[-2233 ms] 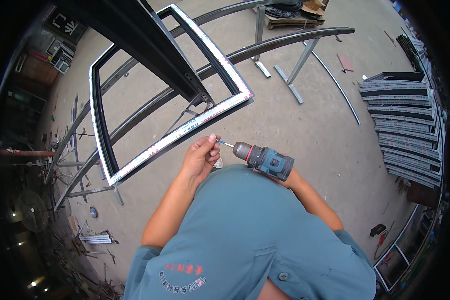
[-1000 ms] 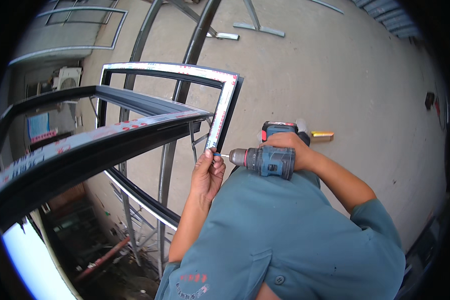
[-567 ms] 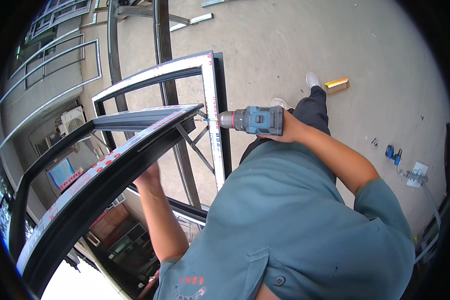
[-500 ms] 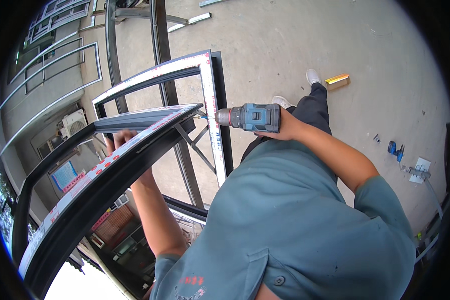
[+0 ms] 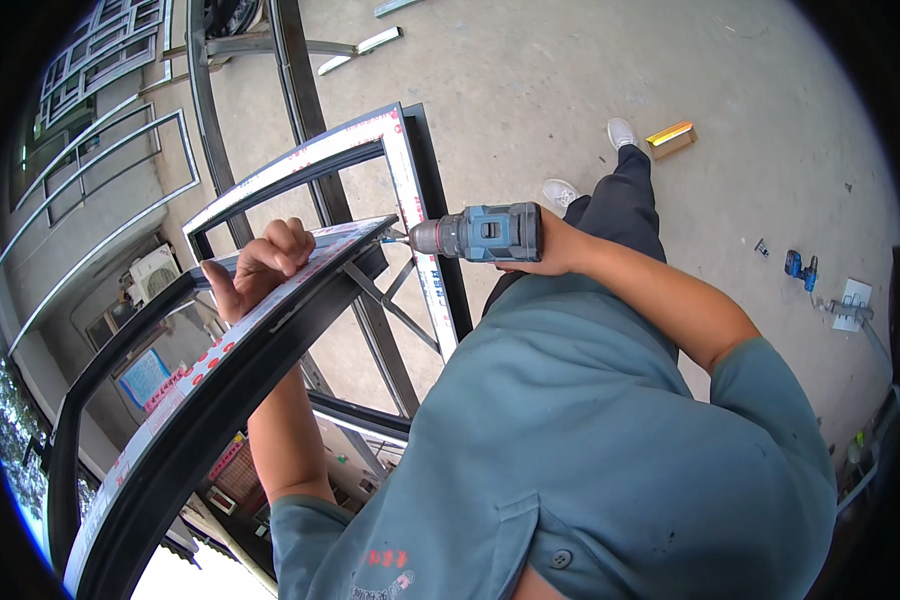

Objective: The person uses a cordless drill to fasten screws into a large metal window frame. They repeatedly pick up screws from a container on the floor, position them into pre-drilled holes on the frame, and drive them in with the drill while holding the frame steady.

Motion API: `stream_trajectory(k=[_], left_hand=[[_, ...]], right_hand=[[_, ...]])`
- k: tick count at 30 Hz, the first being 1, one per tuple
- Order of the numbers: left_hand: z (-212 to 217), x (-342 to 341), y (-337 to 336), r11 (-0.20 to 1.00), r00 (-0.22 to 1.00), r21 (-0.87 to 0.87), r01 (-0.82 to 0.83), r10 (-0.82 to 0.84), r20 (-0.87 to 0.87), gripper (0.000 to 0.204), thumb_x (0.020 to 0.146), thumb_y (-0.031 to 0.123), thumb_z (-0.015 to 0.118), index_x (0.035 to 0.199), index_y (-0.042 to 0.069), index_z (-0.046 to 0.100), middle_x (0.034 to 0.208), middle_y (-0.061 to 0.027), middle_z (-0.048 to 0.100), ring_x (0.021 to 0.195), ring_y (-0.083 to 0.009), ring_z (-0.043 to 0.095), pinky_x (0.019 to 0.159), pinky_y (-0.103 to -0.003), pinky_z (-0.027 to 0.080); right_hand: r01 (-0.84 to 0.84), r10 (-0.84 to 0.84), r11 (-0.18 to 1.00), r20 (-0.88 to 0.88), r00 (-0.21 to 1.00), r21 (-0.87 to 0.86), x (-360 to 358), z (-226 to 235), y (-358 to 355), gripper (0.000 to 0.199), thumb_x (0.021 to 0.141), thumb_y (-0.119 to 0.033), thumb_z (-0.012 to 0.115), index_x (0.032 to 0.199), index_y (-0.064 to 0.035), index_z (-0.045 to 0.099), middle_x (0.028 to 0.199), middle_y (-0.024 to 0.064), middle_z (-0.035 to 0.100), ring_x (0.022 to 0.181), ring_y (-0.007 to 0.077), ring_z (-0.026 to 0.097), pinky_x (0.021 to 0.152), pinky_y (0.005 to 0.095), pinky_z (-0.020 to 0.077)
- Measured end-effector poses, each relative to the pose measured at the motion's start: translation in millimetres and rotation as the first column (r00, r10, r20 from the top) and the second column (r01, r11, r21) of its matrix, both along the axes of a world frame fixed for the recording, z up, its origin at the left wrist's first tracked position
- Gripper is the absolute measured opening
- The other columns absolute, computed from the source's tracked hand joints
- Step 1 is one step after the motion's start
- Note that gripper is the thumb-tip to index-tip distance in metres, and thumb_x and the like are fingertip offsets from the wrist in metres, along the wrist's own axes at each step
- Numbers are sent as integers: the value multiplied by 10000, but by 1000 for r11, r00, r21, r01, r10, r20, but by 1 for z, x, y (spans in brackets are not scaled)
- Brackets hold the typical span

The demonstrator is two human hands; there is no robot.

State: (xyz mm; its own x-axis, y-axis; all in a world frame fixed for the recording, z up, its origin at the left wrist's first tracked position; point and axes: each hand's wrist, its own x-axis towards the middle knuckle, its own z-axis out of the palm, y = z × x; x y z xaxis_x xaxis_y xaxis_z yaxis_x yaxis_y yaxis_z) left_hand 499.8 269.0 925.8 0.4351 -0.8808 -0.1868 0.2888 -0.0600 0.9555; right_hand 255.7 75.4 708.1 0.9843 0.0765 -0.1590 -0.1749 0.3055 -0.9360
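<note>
A black window sash [image 5: 220,395] with white printed protective film stands tilted open from a matching window frame [image 5: 402,160]. My right hand [image 5: 560,240] is closed round the handle of a blue-grey cordless drill [image 5: 490,232]. The drill's bit reaches the sash's near corner, beside a metal stay arm [image 5: 370,285]; the exact contact point is too small to make out. My left arm passes behind the sash. Above its film-covered edge, my left hand [image 5: 260,262] shows curled fingers against the sash, with the thumb apart.
Long metal rails [image 5: 305,110] run beneath the frame. On the concrete floor lie an open cardboard box [image 5: 672,140] at right, a second blue power tool [image 5: 800,268] and a white plate [image 5: 852,303]. Metal frames [image 5: 120,165] stand at far left.
My left hand has risen from behind the sash to its upper edge, moving toward the drill's end. The drill has shifted slightly left with my right hand, and the view has shifted slightly.
</note>
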Motion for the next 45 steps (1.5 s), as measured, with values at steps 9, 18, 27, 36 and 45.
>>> stream_trajectory(k=[9, 18, 27, 36, 45], left_hand=[[-3, 7, 5, 998, 996, 7, 58, -58, -69, 815, 1042, 723, 226, 670, 115, 621, 673, -12, 390, 697, -166, 290, 706, -347, 254], [-7, 11, 7, 996, 993, -32, 81, -83, -83, 769, 1034, 703, 274, 665, 117, 608, 652, 4, 386, 624, -152, 293, 651, -346, 258], [-8, 11, 9, 997, 993, -41, 63, -67, -99, 748, 1022, 701, 297, 658, 118, 591, 642, 11, 369, 615, -150, 297, 646, -345, 261], [-9, 15, 12, 995, 990, -52, 87, -92, -105, 738, 1009, 714, 325, 658, 122, 592, 647, 8, 372, 621, -148, 300, 653, -348, 265], [-12, 15, 12, 993, 991, -89, 79, -88, -104, 682, 987, 664, 356, 682, 108, 604, 631, -2, 391, 615, -154, 313, 632, -346, 253]], right_hand=[[-104, 111, 988, 55, 992, -116, 8, -26, -1, 451, 805, -182, 874, 1163, -20, 653, 1082, 128, 732, 984, 235, 685, 952, 349, 529], [-42, 68, 994, 255, 965, -104, 10, -44, 3, 431, 696, -24, 845, 1089, -14, 669, 949, 106, 726, 840, 217, 666, 852, 322, 542], [-99, 114, 992, 202, 973, -82, 27, -7, -14, 360, 737, -21, 785, 1075, -18, 661, 928, 152, 712, 777, 260, 648, 783, 344, 535], [-60, 85, 992, 230, 969, -114, 29, -7, -12, 330, 722, -42, 804, 1008, -34, 640, 882, 160, 695, 775, 331, 649, 741, 380, 529], [-7, 106, 958, 332, 937, -286, 38, -5, -22, 286, 711, -100, 820, 889, -50, 601, 789, 157, 664, 723, 370, 635, 679, 406, 509]])
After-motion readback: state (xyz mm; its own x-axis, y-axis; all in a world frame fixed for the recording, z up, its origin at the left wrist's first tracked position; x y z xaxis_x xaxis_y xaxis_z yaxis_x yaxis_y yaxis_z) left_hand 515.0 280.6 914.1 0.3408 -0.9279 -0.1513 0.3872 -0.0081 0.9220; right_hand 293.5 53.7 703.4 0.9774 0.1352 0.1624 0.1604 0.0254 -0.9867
